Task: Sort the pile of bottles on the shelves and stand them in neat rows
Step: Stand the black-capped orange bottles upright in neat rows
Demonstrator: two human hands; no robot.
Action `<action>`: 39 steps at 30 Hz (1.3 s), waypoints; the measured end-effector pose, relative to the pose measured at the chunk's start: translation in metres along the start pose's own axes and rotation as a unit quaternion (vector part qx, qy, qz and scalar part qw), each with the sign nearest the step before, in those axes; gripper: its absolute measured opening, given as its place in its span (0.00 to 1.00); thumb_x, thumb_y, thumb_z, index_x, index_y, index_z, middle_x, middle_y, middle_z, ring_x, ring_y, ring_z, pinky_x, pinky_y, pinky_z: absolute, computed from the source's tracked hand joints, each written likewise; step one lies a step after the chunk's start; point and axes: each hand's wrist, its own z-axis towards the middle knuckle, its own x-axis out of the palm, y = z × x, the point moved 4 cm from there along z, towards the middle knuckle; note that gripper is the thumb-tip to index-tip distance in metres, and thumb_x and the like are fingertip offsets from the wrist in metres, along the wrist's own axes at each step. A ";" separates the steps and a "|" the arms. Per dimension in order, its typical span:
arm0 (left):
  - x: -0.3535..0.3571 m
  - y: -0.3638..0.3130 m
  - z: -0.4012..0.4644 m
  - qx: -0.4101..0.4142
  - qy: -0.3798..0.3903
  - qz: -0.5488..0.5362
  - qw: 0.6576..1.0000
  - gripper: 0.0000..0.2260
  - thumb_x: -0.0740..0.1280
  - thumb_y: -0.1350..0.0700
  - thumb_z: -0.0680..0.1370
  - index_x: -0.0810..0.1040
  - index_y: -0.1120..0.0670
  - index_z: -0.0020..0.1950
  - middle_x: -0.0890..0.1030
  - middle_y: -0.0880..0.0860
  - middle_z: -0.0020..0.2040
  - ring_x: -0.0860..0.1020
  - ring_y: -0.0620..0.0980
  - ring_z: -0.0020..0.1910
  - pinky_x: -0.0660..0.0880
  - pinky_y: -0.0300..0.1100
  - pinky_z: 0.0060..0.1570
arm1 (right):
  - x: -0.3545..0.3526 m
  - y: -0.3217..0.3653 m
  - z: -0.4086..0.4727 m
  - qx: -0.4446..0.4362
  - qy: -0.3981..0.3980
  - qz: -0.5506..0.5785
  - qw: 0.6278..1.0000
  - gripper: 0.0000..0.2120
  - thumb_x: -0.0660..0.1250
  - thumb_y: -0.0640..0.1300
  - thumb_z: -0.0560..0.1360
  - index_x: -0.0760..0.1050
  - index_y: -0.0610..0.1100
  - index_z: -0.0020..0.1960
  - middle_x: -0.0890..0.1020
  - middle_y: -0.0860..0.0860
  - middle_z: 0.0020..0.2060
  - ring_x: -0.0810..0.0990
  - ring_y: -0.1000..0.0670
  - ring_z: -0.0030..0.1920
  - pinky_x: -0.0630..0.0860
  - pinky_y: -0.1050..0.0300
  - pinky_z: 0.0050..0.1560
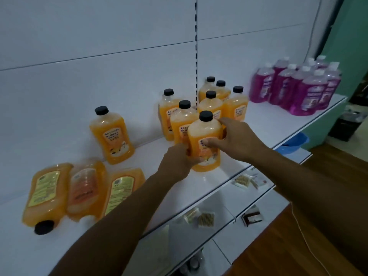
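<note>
An orange bottle with a black cap (205,136) stands upright near the front edge of the white shelf (264,124). My left hand (177,162) grips its lower left side and my right hand (237,138) grips its right side, thumb across the label. Behind it stand several more orange bottles (211,104) in a cluster. One orange bottle (111,136) stands alone further left. Three orange bottles (83,188) lie flat on the shelf at the left. Purple bottles (298,86) stand grouped at the far right.
The shelf's white back panel has a slotted upright (196,46) in the middle. Lower shelves hold small packets (207,219) and a blue basin (292,143). A wooden floor (318,226) lies at the right, with a white cord across it.
</note>
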 end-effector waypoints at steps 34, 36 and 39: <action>-0.137 0.090 -0.102 -0.117 -0.173 0.138 0.968 0.13 0.66 0.50 0.78 0.77 0.54 0.60 0.81 0.49 0.51 0.78 0.45 0.46 0.75 0.40 0.47 | 0.107 0.141 0.017 -0.270 0.059 -0.057 0.959 0.29 0.68 0.48 0.75 0.63 0.45 0.73 0.70 0.46 0.69 0.69 0.45 0.68 0.70 0.49 0.64; -0.147 0.103 -0.120 -0.127 -0.179 0.144 0.965 0.12 0.67 0.51 0.78 0.79 0.55 0.58 0.82 0.50 0.50 0.78 0.44 0.43 0.72 0.33 0.42 | 0.136 0.144 0.016 -0.270 0.176 -0.061 0.945 0.30 0.67 0.45 0.76 0.59 0.49 0.75 0.65 0.49 0.73 0.66 0.46 0.71 0.68 0.48 0.68; -0.154 0.103 -0.137 -0.126 -0.180 0.149 0.964 0.10 0.68 0.53 0.77 0.80 0.55 0.56 0.83 0.51 0.46 0.77 0.43 0.39 0.69 0.30 0.38 | 0.155 0.152 0.017 -0.295 0.259 -0.049 0.919 0.31 0.65 0.39 0.76 0.60 0.52 0.75 0.64 0.50 0.74 0.63 0.47 0.73 0.64 0.46 0.71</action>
